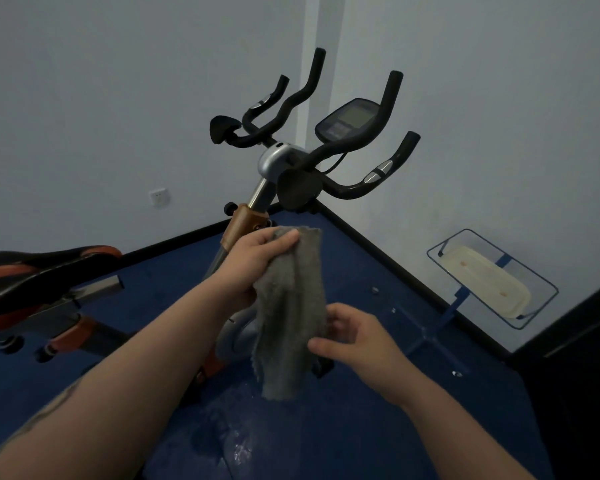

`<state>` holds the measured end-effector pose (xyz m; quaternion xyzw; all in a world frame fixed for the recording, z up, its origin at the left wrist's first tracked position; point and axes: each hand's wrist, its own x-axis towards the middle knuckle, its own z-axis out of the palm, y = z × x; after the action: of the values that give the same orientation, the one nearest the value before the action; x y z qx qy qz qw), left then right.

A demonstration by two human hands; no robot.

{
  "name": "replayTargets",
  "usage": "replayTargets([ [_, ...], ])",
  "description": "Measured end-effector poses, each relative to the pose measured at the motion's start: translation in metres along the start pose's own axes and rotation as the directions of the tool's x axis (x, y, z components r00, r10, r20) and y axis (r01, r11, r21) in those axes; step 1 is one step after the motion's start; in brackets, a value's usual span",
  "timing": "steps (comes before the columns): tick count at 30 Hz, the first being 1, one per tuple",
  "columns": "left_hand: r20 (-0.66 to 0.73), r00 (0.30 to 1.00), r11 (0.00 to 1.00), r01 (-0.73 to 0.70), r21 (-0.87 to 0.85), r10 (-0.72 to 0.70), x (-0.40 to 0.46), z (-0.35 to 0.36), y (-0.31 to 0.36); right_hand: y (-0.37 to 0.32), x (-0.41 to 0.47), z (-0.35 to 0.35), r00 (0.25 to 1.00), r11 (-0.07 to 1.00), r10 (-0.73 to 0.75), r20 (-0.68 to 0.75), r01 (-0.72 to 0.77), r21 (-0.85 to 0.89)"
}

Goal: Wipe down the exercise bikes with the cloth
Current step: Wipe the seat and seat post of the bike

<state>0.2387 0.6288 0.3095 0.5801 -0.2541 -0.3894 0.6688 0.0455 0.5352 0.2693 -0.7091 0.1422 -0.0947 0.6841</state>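
Note:
A grey cloth (290,320) hangs in front of me, below the bike's handlebars. My left hand (253,261) grips its top edge, thumb and fingers curled over the fabric. My right hand (354,337) pinches the cloth's right side lower down. The exercise bike (278,161) stands just behind, with black curved handlebars (343,150), a display console (349,120) and an orange-brown stem collar (241,223). Its black and orange saddle (45,268) is at the left. The cloth hides part of the frame.
Blue floor (343,410) with a wet patch near the bottom centre. Grey walls meet in a corner behind the bike; a wall socket (159,197) is at the left. A blue wire stand with a pale tray (489,278) sits at the right wall.

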Motion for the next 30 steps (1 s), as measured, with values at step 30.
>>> replayTargets([
  [30, -0.107, 0.981, 0.841, -0.078, 0.536, 0.160, -0.109, -0.073, -0.064, 0.008, 0.054, 0.071, 0.989, 0.938, -0.115, 0.092, 0.138, -0.318],
])
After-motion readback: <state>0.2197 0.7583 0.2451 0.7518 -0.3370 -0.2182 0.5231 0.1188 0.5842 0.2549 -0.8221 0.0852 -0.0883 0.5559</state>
